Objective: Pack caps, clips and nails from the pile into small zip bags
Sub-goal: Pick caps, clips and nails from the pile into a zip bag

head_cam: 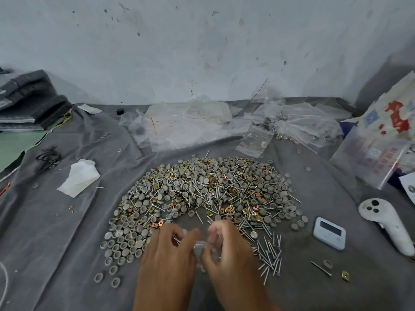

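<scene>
Caps (121, 244), grey and round like little plastic buttons, make up most of the pile (202, 194) spread over a wrinkly grey cloth (56, 232), mixed with brassy square clips (155, 225) and thin shiny nails (270, 254). Going from the left: stacked dark foam pads (29, 99), a tangle of black ties (48, 158), a crumpled white tissue (78, 177). Near edge of the pile, left hand (167, 254) and right hand (226, 252) both pinch a small clear zip bag (201, 249) between them, fingers curled on it. Behind the pile sits a heap of clear bags (190, 124) with red zip lines. Right side: white timer (329, 232), white controller (388, 223), and a printed sack (390, 122) with red and blue marks, text too blurry to read.
</scene>
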